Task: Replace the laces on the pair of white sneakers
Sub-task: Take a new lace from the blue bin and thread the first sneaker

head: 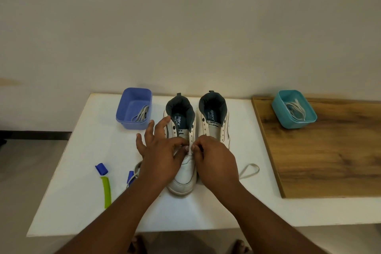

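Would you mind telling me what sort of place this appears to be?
Probably a plain indoor room set up as a work spot: a white table against a bare wall, a wooden board and a tiled floor.

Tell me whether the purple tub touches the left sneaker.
Apart. The head view shows bare white table between the purple tub and the left sneaker.

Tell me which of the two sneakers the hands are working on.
The left sneaker, nearer the purple tub. Both hands pinch a lace at its eyelets; the right sneaker lies partly behind them.
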The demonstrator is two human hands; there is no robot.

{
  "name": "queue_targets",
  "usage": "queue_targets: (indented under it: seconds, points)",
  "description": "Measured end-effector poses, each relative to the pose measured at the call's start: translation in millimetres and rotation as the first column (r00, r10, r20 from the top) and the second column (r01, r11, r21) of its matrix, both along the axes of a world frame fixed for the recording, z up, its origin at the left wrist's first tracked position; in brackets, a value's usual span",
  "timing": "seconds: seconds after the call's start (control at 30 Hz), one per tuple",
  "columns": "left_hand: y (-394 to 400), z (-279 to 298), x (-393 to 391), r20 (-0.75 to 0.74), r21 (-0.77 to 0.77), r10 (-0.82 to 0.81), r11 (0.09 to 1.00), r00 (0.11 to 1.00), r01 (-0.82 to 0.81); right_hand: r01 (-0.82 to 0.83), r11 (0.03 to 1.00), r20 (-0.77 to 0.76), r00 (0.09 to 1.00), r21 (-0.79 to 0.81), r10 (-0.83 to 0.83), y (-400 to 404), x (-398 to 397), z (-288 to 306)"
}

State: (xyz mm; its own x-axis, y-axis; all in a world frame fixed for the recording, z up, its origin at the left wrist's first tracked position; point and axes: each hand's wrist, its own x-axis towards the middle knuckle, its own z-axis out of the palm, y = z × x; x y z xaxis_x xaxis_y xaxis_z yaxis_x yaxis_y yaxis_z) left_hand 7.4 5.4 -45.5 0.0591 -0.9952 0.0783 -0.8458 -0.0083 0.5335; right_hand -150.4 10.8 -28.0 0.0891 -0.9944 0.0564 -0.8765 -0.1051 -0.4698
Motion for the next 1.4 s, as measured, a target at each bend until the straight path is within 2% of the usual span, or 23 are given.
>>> queue_targets:
  seconds: [0.07, 0.1, 0.13, 0.17, 0.2, 0.23, 0.27, 0.3, 0.37, 0.43, 0.5, 0.53, 0.6, 0.7, 0.77, 0.83, 0.93, 1.03, 1.17, 1.2, 1.27, 1.33, 1.4]
  points:
    - [1.7, 3.7, 3.7, 0.077, 0.016, -0.055, 0.998, 0.996, 0.054, 0.06, 0.998, 0.123, 0.991, -0.006, -0.059, -1.5, 0.2, 3.7]
    - [2.9, 5.8, 5.5, 0.116, 0.03, -0.085, 0.996, 0.99, 0.082, 0.143, 0.99, 0.282, 0.95, -0.002, -0.136, -4.0, -0.8, 8.7]
    - [4.3, 8.8, 6.8, 0.147, 0.04, -0.109, 0.994, 0.983, 0.104, 0.261, 0.965, 0.494, 0.837, 0.023, -0.238, -8.8, -3.9, 16.7]
    - [5.6, 11.6, 7.4, 0.168, 0.05, -0.124, 0.992, 0.978, 0.117, 0.387, 0.919, 0.709, 0.627, 0.077, -0.324, -13.9, -10.4, 27.2]
    - [6.8, 14.1, 7.8, 0.186, 0.067, -0.131, 0.99, 0.974, 0.121, 0.494, 0.86, 0.872, 0.36, 0.124, -0.332, -18.7, -18.6, 42.2]
    - [7.3, 16.1, 7.9, 0.207, 0.089, -0.136, 0.989, 0.969, 0.12, 0.588, 0.8, 0.958, 0.149, 0.114, -0.246, -23.1, -30.2, 55.9]
    - [7.2, 17.1, 7.6, 0.227, 0.11, -0.14, 0.987, 0.964, 0.117, 0.666, 0.744, 0.987, 0.076, 0.054, -0.14, -26.3, -41.7, 65.1]
    - [6.7, 17.6, 7.4, 0.239, 0.124, -0.14, 0.986, 0.961, 0.113, 0.717, 0.696, 0.988, 0.132, -0.038, -0.083, -28.5, -51.8, 69.1]
    - [5.7, 17.5, 7.8, 0.233, 0.13, -0.133, 0.986, 0.963, 0.104, 0.699, 0.682, 0.901, 0.412, -0.214, -0.139, -30.9, -62.6, 60.8]
    - [5.1, 16.9, 8.5, 0.21, 0.116, -0.122, 0.988, 0.97, 0.099, 0.512, 0.824, 0.689, 0.689, -0.243, -0.225, -27.1, -56.5, 43.7]
    - [4.1, 15.3, 8.0, 0.188, 0.109, -0.112, 0.99, 0.976, 0.093, 0.193, 0.972, 0.344, 0.929, -0.132, -0.137, -17.2, -38.6, 27.1]
    - [3.1, 14.1, 8.0, 0.185, 0.109, -0.108, 0.99, 0.977, 0.089, 0.066, 0.995, 0.168, 0.984, -0.077, -0.052, -11.8, -29.5, 19.6]
    - [0.9, 11.8, 9.2, 0.191, 0.105, -0.096, 0.991, 0.977, 0.077, -0.056, 0.998, -0.03, 0.998, -0.03, 0.055, -5.6, -16.5, 9.5]
    - [0.9, 9.8, 11.7, 0.194, 0.116, -0.103, 0.99, 0.976, 0.081, -0.042, 0.996, -0.11, 0.993, -0.077, 0.033, -6.0, -13.6, 10.9]
    - [2.0, 9.9, 12.0, 0.179, 0.105, -0.109, 0.99, 0.978, 0.091, 0.039, 0.984, -0.09, 0.994, -0.176, -0.056, -11.5, -22.6, 21.6]
    - [2.3, 10.3, 11.1, 0.171, 0.091, -0.109, 0.991, 0.979, 0.095, 0.194, 0.943, -0.045, 0.976, -0.269, -0.214, -17.7, -39.1, 32.3]
    - [3.3, 11.8, 10.0, 0.169, 0.09, -0.108, 0.992, 0.98, 0.094, 0.391, 0.876, 0.113, 0.92, -0.282, -0.375, -23.7, -60.5, 34.4]
    - [4.5, 12.5, 9.8, 0.162, 0.079, -0.103, 0.993, 0.981, 0.091, 0.373, 0.903, 0.184, 0.923, -0.214, -0.338, -21.6, -52.5, 28.9]
    - [4.1, 11.4, 10.0, 0.199, 0.088, -0.109, 0.992, 0.974, 0.093, 0.2, 0.961, 0.093, 0.978, -0.191, -0.185, -14.5, -33.0, 39.0]
    - [4.0, 11.6, 9.6, 0.203, 0.084, -0.108, 0.992, 0.973, 0.093, 0.116, 0.983, 0.028, 0.993, -0.142, -0.113, -12.1, -31.0, 44.0]
    - [2.5, 10.5, 8.1, 0.188, 0.038, -0.096, 0.995, 0.977, 0.091, -0.055, 0.994, -0.146, 0.987, 0.098, 0.069, -5.1, -27.6, 52.3]
    - [0.9, 8.9, 6.4, 0.15, -0.052, -0.103, 0.992, 0.983, 0.112, -0.081, 0.941, -0.27, 0.947, 0.327, 0.175, 2.5, -24.9, 56.4]
    - [0.0, 8.7, 3.0, 0.087, -0.16, -0.181, 0.968, 0.98, 0.193, -0.05, 0.933, -0.342, 0.922, 0.356, 0.181, 5.5, -27.7, 55.5]
